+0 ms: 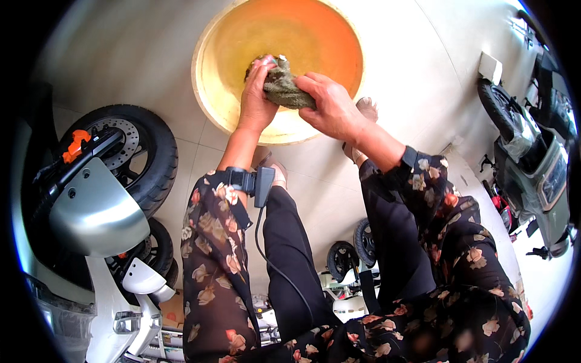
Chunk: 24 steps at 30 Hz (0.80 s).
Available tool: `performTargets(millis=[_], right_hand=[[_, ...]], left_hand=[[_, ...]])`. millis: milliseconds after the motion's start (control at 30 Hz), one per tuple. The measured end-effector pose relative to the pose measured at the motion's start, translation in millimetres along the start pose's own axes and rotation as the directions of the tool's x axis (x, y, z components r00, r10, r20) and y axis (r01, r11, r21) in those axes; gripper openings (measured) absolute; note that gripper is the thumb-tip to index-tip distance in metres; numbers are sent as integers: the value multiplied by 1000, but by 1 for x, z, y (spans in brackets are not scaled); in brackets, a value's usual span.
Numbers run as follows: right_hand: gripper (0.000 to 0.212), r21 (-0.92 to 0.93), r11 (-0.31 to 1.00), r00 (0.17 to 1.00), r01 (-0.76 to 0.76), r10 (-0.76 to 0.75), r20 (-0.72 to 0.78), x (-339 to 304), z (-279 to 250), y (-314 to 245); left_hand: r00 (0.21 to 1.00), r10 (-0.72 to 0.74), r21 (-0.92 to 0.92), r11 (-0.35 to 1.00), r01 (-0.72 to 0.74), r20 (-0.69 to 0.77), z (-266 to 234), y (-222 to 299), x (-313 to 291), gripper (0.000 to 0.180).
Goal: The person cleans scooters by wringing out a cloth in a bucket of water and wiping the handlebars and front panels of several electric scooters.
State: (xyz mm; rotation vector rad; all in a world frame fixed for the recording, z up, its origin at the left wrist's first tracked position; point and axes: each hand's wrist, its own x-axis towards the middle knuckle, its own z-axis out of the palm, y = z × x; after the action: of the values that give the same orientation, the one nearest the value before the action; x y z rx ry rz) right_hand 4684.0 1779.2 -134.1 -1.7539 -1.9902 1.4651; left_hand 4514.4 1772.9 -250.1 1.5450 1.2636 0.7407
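Note:
A bunched, grey-green cloth is stretched between my two hands over a round yellow basin. My left hand grips its left end, fingers wrapped round it. On the other end my right hand is closed in a fist, the cloth running into its fingers. A small bit of pink and white shows by my left fingertips, too small to make out. The inside of the basin looks yellow on the left and orange on the right.
Scooters stand on both sides: a front wheel with a silver fender at the left, a grey scooter at the right. A cable runs from the device on my left wrist. Pale tiles make up the floor.

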Motion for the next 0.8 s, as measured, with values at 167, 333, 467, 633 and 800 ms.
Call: performTargets(millis=[167, 333, 467, 633, 800], right_hand=[[76, 203, 979, 976, -3, 47, -214, -13, 14, 19], [82, 181, 979, 909, 95, -11, -417, 0, 27, 12], [52, 375, 923, 941, 81, 52, -333, 2, 31, 9], [30, 224, 968, 936, 109, -24, -352, 5, 15, -8], [45, 371, 918, 959, 142, -34, -283, 10, 3, -30]], left_hand=[[945, -315, -372, 870, 324, 84, -20, 63, 0, 36], [908, -390, -709, 596, 376, 153, -36, 110, -4, 36], [841, -503, -880, 286, 380, 200, -50, 118, -18, 44], [930, -350, -268, 912, 311, -109, -58, 109, -22, 73], [988, -106, 125, 988, 92, 110, -66, 114, 2, 70]])
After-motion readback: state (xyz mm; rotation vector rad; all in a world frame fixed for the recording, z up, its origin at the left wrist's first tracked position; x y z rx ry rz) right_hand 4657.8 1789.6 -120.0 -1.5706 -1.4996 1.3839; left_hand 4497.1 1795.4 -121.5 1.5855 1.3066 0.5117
